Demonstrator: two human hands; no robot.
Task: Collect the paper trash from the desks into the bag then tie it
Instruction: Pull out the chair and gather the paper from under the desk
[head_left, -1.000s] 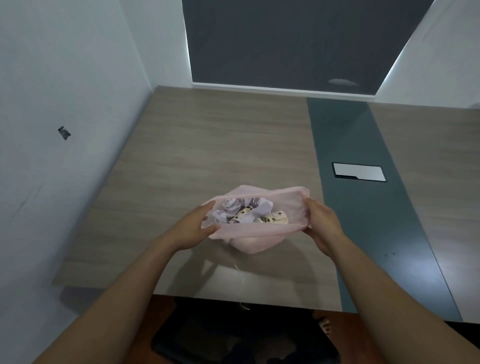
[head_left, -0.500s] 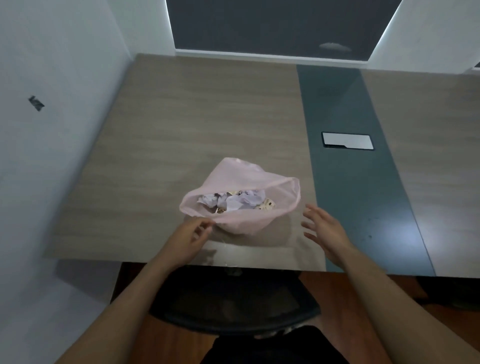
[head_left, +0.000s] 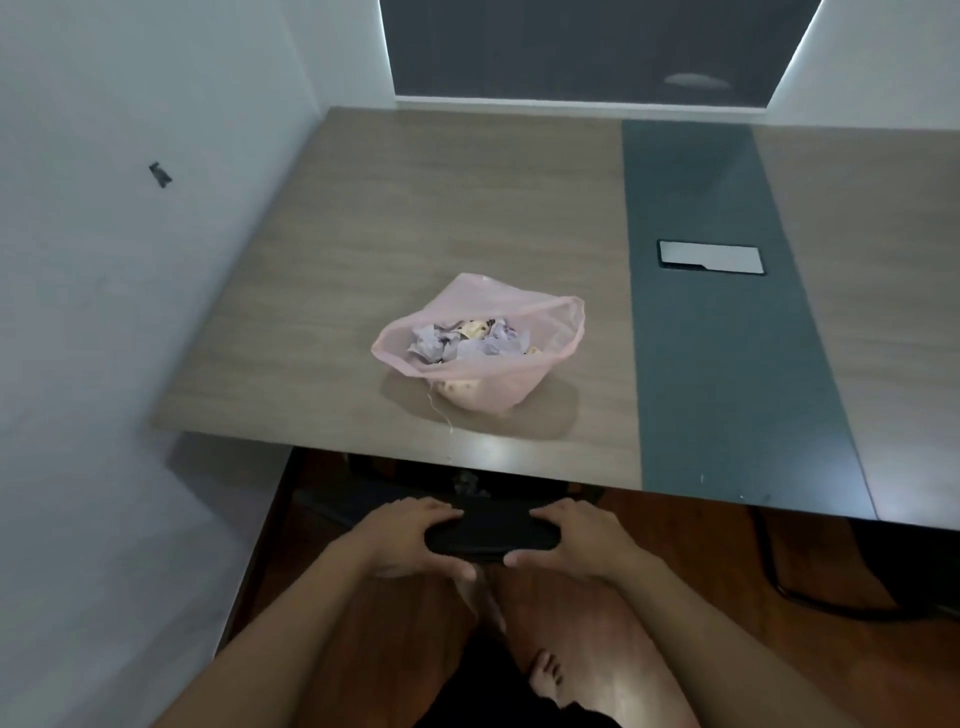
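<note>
Pink bag stands on the wooden desk near its front edge, mouth open and untied, with crumpled paper visible inside. Neither hand touches it. Left hand and right hand both grip the black chair back below the desk edge, fingers curled over its top and thumbs underneath.

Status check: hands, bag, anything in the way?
Left hand and right hand both grip the black chair back. Pink bag stands open on the desk, crumpled paper inside, not tied. That chair back stands between person and desk.
</note>
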